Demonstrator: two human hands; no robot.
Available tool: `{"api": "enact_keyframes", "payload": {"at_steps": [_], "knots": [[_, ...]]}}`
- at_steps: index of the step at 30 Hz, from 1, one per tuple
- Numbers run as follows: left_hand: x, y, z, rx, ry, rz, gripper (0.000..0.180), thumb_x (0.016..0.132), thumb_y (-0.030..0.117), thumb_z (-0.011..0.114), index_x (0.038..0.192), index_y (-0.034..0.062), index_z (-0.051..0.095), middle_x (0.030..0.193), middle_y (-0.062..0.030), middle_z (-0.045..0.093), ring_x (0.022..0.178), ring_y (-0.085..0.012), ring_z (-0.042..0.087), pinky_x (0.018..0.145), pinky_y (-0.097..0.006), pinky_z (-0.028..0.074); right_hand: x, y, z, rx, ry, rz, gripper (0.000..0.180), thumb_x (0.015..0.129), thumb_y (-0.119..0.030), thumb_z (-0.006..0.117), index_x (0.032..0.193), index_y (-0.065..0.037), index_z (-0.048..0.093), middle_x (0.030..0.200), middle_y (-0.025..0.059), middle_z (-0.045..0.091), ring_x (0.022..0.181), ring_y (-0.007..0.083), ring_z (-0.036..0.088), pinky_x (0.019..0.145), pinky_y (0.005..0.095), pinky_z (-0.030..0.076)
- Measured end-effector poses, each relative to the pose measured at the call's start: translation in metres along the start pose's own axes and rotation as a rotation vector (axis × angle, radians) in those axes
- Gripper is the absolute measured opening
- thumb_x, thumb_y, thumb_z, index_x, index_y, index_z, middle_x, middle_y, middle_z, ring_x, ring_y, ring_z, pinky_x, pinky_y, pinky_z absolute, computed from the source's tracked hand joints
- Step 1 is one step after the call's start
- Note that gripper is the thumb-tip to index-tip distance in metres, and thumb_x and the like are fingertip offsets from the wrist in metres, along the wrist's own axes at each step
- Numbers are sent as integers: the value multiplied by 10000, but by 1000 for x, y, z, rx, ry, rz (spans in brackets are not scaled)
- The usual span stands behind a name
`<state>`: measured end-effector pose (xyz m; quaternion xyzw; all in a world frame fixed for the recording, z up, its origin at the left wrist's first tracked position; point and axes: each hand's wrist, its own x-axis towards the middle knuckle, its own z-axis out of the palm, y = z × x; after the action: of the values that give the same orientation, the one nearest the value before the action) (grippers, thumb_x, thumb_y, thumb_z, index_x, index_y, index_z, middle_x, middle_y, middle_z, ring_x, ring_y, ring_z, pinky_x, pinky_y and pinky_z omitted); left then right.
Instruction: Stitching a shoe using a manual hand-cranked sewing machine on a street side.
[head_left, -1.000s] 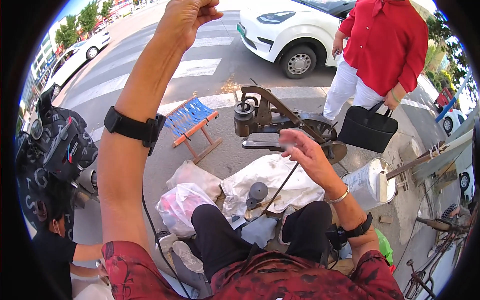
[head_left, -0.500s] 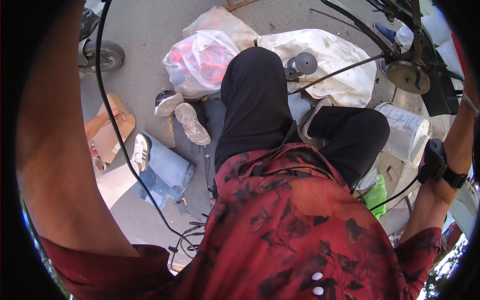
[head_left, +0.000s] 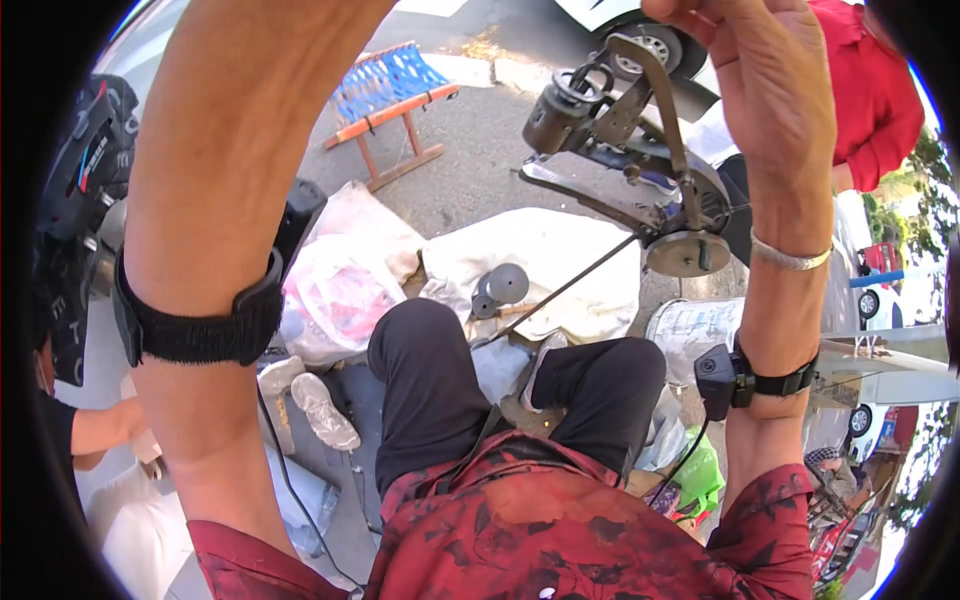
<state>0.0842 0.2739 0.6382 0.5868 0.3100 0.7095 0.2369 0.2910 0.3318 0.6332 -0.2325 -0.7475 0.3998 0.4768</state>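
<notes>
My left arm (head_left: 205, 230) is raised past the upper edge, its hand out of the picture. My right hand (head_left: 770, 90) is raised at the top right. Its fingers bend in at the upper edge, which cuts them off. They look closed, but whatever they may hold is hidden. Below and left of that hand stands a dark metal machine (head_left: 655, 150) with a curved arm and a round disc (head_left: 687, 256). From my view the hand overlaps its upper end; I cannot tell if they touch. Black straps circle both forearms, and a cable hangs from each.
A white sack (head_left: 570, 260) and a filled plastic bag (head_left: 335, 300) lie beyond my knees. A white bucket (head_left: 695, 330) is at the right, a wooden folding stool (head_left: 390, 110) farther off. Another person's arm (head_left: 105, 425) shows at the left, and a person in red (head_left: 880, 100) at the upper right.
The view has tilted up, bringing in the stool, the car and more of the machine. My right hand has come into view at the top; both arms have moved inward.
</notes>
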Motion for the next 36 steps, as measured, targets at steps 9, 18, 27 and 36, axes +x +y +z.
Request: {"api": "enact_keyframes", "payload": {"at_steps": [9, 18, 27, 36], "knots": [[25, 23, -1, 46, -81, 79, 218, 932, 259, 757, 966, 45, 744, 846, -31, 719, 802, -121, 671, 802, -284, 498, 18, -39, 1, -66, -55, -43, 259, 998, -180, 678, 1185, -1, 682, 987, 44, 694, 859, 88, 659, 768, 229, 536], [19, 27, -1, -30, -12, -23, 172, 924, 238, 776, 898, 88, 697, 816, -3, 703, 788, -76, 647, 751, -232, 456, 26, -57, 33, 47, 40, -95, 120, 954, -108, 730, 1011, -25, 665, 785, -45, 647, 691, -12, 508, 591, 171, 385], [17, 32, -8, -343, -4, -168, 384, 942, 216, 748, 1279, 47, 678, 1148, -84, 745, 997, -138, 688, 864, -260, 497, 31, -61, 40, 188, 48, -14, 95, 967, -111, 711, 977, -41, 648, 724, -78, 567, 629, -14, 449, 551, 175, 332], [22, 8, -8, -222, 59, 31, 162, 895, 161, 803, 906, 5, 762, 785, 9, 699, 713, -22, 577, 639, -181, 454, 33, -53, 51, 102, 15, -44, 160, 957, -143, 730, 1013, -10, 661, 742, -26, 633, 598, 19, 513, 533, 169, 398]]}}
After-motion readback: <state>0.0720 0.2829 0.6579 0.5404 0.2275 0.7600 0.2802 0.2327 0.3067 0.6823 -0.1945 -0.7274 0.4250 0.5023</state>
